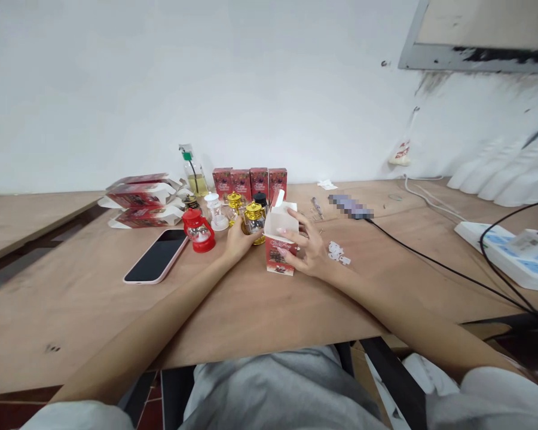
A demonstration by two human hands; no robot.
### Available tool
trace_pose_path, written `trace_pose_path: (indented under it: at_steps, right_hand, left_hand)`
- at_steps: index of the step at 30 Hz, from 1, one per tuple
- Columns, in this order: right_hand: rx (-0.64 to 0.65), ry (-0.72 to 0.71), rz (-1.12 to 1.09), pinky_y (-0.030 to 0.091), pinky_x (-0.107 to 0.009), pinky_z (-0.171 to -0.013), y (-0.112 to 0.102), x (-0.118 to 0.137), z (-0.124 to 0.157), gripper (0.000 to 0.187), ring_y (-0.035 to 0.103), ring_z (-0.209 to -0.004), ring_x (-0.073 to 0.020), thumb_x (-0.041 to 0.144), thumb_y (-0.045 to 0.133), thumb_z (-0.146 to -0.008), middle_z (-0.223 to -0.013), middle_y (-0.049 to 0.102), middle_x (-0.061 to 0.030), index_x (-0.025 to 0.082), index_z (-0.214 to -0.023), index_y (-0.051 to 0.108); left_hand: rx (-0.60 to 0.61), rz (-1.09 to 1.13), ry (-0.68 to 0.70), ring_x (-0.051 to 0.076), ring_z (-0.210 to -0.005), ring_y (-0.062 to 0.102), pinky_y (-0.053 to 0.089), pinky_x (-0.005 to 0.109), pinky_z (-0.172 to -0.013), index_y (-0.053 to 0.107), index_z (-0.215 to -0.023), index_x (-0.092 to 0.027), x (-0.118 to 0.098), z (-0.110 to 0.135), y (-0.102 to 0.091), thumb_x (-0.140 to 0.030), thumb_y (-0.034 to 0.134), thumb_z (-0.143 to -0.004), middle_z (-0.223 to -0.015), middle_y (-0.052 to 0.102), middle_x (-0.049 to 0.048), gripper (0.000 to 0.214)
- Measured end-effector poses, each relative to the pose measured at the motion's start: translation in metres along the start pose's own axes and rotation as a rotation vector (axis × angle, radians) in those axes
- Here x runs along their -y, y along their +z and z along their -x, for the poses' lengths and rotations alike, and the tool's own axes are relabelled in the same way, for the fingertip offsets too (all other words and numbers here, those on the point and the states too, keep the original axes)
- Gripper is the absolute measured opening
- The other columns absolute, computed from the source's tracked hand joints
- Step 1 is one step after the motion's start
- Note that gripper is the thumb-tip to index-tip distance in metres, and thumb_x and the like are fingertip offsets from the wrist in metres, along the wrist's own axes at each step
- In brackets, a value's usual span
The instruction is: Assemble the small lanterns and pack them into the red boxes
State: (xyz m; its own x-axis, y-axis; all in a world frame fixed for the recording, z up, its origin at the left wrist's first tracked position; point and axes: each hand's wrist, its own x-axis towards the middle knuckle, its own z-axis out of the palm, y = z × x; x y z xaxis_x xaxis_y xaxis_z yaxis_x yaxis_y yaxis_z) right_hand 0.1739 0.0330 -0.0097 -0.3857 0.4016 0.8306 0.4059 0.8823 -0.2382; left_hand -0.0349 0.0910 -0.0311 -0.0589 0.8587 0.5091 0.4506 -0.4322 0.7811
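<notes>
My right hand is closed round an upright red printed carton, whose white top flaps stand open. Just left of it, my left hand has its thumb and fingers at a small gold lantern with a clear globe, gripping its side. Behind and beside that hand are a second gold lantern, a black lantern and a white lantern. Farther left a red lantern stands in front of a dark bronze one, which it partly hides.
Several closed red boxes line the wall beside a pump bottle. Flattened open cartons lie left, behind a phone. Rightward are white tags, a pen, a blurred-out device on a cable, and a power strip.
</notes>
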Motion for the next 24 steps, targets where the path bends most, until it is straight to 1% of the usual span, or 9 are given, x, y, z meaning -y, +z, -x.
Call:
trace_pose_path:
  at_steps: [6, 10, 12, 15, 17, 18, 20, 22, 24]
  right_hand:
    - [-0.043, -0.025, -0.003, 0.044, -0.048, -0.099, 0.003, 0.003, 0.001, 0.038, 0.040, -0.130, -0.0283, 0.024, 0.059, -0.081, -0.145, 0.029, -0.0077, 0.030, -0.118, 0.053]
    - [-0.028, 0.019, -0.050, 0.043, -0.048, -0.099, 0.004, 0.004, 0.001, 0.035, 0.035, -0.133, -0.0300, 0.024, 0.061, -0.079, -0.144, 0.028, -0.0095, 0.028, -0.113, 0.054]
    - [-0.036, 0.019, -0.069, 0.045, -0.046, -0.097, 0.005, 0.004, 0.000, 0.033, 0.039, -0.130, -0.0286, 0.024, 0.061, -0.080, -0.142, 0.029, -0.0101, 0.028, -0.112, 0.055]
    - [-0.069, -0.022, -0.071, 0.047, -0.043, -0.094, 0.008, 0.003, 0.000, 0.031, 0.042, -0.128, -0.0267, 0.025, 0.060, -0.081, -0.142, 0.029, -0.0102, 0.028, -0.112, 0.055]
    - [-0.095, -0.039, -0.046, 0.047, -0.043, -0.094, 0.010, 0.002, 0.001, 0.031, 0.040, -0.130, -0.0273, 0.026, 0.060, -0.081, -0.141, 0.032, -0.0097, 0.028, -0.112, 0.055]
    - [-0.101, -0.039, -0.030, 0.047, -0.044, -0.095, 0.011, 0.001, 0.002, 0.031, 0.041, -0.129, -0.0273, 0.026, 0.059, -0.082, -0.138, 0.037, -0.0096, 0.028, -0.112, 0.055]
    - [-0.090, -0.037, 0.000, 0.047, -0.045, -0.094, 0.012, -0.001, 0.004, 0.030, 0.049, -0.121, -0.0264, 0.028, 0.059, -0.083, -0.125, 0.050, -0.0090, 0.028, -0.113, 0.056]
    - [-0.083, -0.060, 0.021, 0.049, -0.045, -0.093, 0.013, -0.003, 0.005, 0.031, 0.057, -0.108, -0.0245, 0.029, 0.058, -0.083, -0.111, 0.058, -0.0078, 0.026, -0.114, 0.056]
    - [-0.112, -0.094, 0.033, 0.052, -0.043, -0.088, 0.013, -0.004, 0.005, 0.031, 0.060, -0.100, -0.0231, 0.029, 0.057, -0.084, -0.106, 0.059, -0.0073, 0.025, -0.115, 0.056]
  left_hand:
    - [-0.104, -0.005, 0.020, 0.028, -0.100, 0.062, 0.050, 0.042, -0.086, 0.049, -0.106, -0.017, -0.004, 0.006, 0.001, -0.034, 0.075, -0.062, -0.107, 0.064, 0.0107, 0.054]
    - [-0.235, 0.014, 0.088, 0.029, -0.100, 0.063, 0.051, 0.048, -0.087, 0.050, -0.108, -0.017, -0.018, 0.000, -0.011, -0.044, 0.077, -0.062, -0.108, 0.064, 0.0117, 0.060]
    - [-0.355, 0.065, 0.160, 0.027, -0.098, 0.064, 0.053, 0.048, -0.085, 0.049, -0.112, -0.018, -0.041, -0.009, -0.026, -0.048, 0.076, -0.064, -0.107, 0.064, 0.0105, 0.063]
    - [-0.524, 0.087, 0.380, 0.023, -0.102, 0.062, 0.052, 0.047, -0.090, 0.043, -0.119, -0.021, -0.102, -0.015, -0.049, -0.049, 0.063, -0.080, -0.113, 0.061, 0.0075, 0.053]
    - [-0.449, 0.178, 0.490, 0.021, -0.105, 0.061, 0.050, 0.046, -0.093, 0.047, -0.115, -0.020, -0.148, -0.007, -0.053, -0.046, 0.062, -0.082, -0.112, 0.061, 0.0044, 0.045]
    - [-0.299, 0.246, 0.483, 0.021, -0.104, 0.062, 0.051, 0.045, -0.092, 0.051, -0.109, -0.019, -0.169, 0.000, -0.050, -0.047, 0.060, -0.083, -0.108, 0.063, 0.0036, 0.040]
    - [0.025, 0.384, 0.374, 0.024, -0.099, 0.065, 0.055, 0.043, -0.085, 0.058, -0.099, -0.017, -0.196, 0.014, -0.036, -0.052, 0.061, -0.080, -0.099, 0.066, 0.0042, 0.040]
    - [0.271, 0.406, 0.281, 0.025, -0.096, 0.066, 0.056, 0.040, -0.081, 0.061, -0.094, -0.016, -0.202, 0.020, -0.017, -0.053, 0.067, -0.074, -0.094, 0.069, 0.0058, 0.042]
    - [0.346, 0.430, 0.194, 0.025, -0.094, 0.066, 0.056, 0.038, -0.081, 0.063, -0.093, -0.015, -0.191, 0.017, -0.004, -0.048, 0.074, -0.067, -0.095, 0.070, 0.0077, 0.043]
